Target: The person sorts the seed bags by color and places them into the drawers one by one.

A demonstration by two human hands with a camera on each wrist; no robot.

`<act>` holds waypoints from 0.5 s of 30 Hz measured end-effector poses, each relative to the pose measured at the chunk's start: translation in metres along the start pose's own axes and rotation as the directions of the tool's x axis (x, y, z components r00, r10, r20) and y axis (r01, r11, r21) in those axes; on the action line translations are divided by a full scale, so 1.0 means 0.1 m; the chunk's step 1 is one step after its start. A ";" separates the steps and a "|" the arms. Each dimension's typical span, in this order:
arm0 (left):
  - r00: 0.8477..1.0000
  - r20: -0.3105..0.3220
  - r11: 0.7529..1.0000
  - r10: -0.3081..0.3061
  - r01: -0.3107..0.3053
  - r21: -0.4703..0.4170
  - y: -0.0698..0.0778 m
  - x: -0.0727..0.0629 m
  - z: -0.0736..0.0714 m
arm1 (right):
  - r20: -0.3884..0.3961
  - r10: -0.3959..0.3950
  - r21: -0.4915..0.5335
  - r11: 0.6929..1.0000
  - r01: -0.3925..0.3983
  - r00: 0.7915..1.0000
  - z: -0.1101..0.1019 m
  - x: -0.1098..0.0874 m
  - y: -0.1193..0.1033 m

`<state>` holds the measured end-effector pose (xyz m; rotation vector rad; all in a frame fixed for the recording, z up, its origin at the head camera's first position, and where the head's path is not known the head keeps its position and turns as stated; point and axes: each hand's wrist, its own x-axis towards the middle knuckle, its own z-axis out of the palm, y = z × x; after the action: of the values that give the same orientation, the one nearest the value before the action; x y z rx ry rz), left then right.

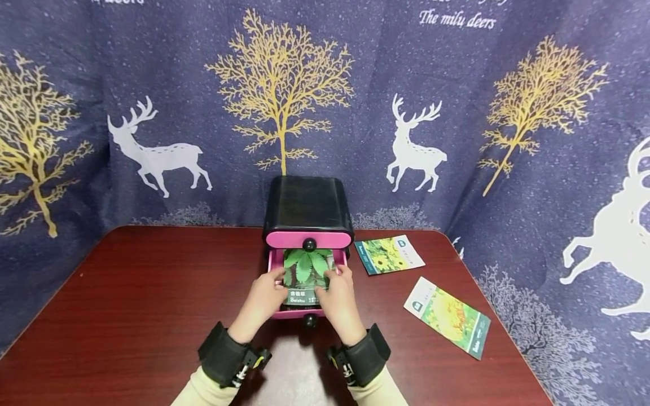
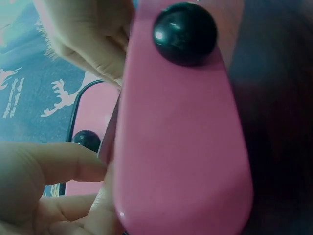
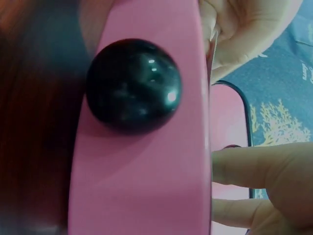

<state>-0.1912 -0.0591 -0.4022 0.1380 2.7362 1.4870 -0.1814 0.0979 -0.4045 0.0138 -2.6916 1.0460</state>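
A seed packet [image 1: 304, 270] with a green leaf picture lies in the pulled-out lower pink drawer [image 1: 297, 314] of a small black cabinet [image 1: 307, 203]. My left hand [image 1: 266, 293] pinches the packet's left edge between thumb and fingers. On the opposite edge, my right hand [image 1: 336, 290] pinches it in the same way. Both wrist views show the drawer's pink front with its round black knob [image 3: 134, 85] close up, and the hands behind it. Most of the packet is hidden there by the drawer front.
The upper pink drawer [image 1: 284, 240] is closed above the lower one. To the right on the brown table [image 1: 152, 293] lie a packet with yellow flowers [image 1: 388, 255] and another with an orange-yellow flower [image 1: 449, 318]. A blue cloth with deer and trees hangs behind.
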 end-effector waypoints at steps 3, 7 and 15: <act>0.999 -0.020 0.994 0.051 -0.049 0.103 0.00 0.00 0.03 | 0.013 -0.009 -0.049 0.999 0.010 1.000 0.03 0.00 0.00; 0.996 -0.012 0.984 0.093 -0.090 0.155 0.00 -0.01 0.09 | 0.033 -0.036 -0.129 0.991 0.040 0.999 0.06 0.00 0.00; 0.985 -0.016 0.952 0.173 -0.163 0.259 0.07 -0.07 0.15 | 0.045 -0.111 -0.309 0.944 0.119 0.993 0.11 -0.02 0.02</act>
<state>-0.1827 -0.0434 -0.4050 0.3598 3.0047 1.1672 -0.1822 0.0915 -0.4141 0.1260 -2.8101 0.5829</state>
